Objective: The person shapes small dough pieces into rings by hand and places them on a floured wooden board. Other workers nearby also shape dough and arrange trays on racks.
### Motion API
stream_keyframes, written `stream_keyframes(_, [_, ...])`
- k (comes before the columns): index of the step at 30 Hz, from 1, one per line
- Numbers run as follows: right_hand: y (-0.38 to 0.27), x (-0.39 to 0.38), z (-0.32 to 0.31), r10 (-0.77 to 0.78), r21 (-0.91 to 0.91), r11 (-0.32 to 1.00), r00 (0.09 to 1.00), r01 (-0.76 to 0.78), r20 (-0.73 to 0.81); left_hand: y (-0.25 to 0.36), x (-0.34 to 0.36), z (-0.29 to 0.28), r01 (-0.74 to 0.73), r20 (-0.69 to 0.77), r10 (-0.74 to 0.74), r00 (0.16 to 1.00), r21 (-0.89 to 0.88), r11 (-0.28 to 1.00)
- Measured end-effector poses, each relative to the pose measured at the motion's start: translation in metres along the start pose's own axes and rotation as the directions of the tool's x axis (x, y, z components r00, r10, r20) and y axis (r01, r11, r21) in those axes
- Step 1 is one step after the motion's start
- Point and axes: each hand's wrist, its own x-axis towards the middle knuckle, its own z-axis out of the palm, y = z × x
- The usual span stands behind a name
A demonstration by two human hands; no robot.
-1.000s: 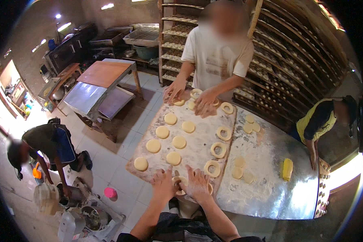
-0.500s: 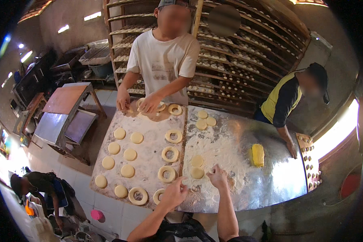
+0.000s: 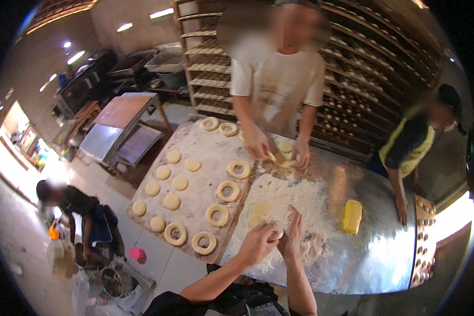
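Observation:
Over the near edge of the floured metal tabletop, my left hand [image 3: 258, 243] is closed around a small pale piece of dough [image 3: 276, 235]. Only a bit of the dough shows past the fingers. My right hand [image 3: 290, 234] is close beside it, palm turned toward the dough and fingers stretched upward; whether it touches the dough is hard to tell. Just beyond my left hand, two flat dough discs [image 3: 260, 206] lie in the flour, the nearer one partly hidden by that hand.
To the left, a floured board [image 3: 195, 142] carries several dough rings [image 3: 228, 191] and discs [image 3: 179, 183]. A yellow block [image 3: 352, 217] sits on the metal tabletop [image 3: 374, 247]. Across the table a person handles dough [image 3: 282, 159]; another person's hand [image 3: 402, 210] rests at the right edge.
My hands have come together, with dough now in the left. The person opposite has moved from the board's rings to dough on the metal tabletop. The view has shifted.

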Motion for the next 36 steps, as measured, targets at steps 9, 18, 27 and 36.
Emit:
stream_keyframes(9, [0.001, -0.003, -0.006, 0.058, 0.780, -0.166, 0.783, -0.604, 0.619, -0.016, -0.015, -0.006, 0.130, -0.010, -0.196, 0.981, -0.713, 0.688])
stream_keyframes(18, [-0.045, 0.001, 0.039, 0.008, 0.812, 0.317, 0.857, -0.491, 0.515, -0.035, -0.020, -0.039, -0.008, -0.247, 0.002, 0.969, -0.024, 1.000])
stream_keyframes(27, [-0.106, 0.014, 0.092, -0.098, 0.790, 0.498, 0.881, -0.359, 0.462, -0.076, -0.015, -0.116, -0.040, -0.278, 0.045, 0.960, 0.024, 0.999])
stream_keyframes(36, [-0.159, 0.030, 0.143, -0.070, 0.930, -0.030, 0.929, -0.365, 0.362, -0.114, -0.011, -0.178, 0.080, -0.177, -0.087, 0.980, -0.043, 0.996])
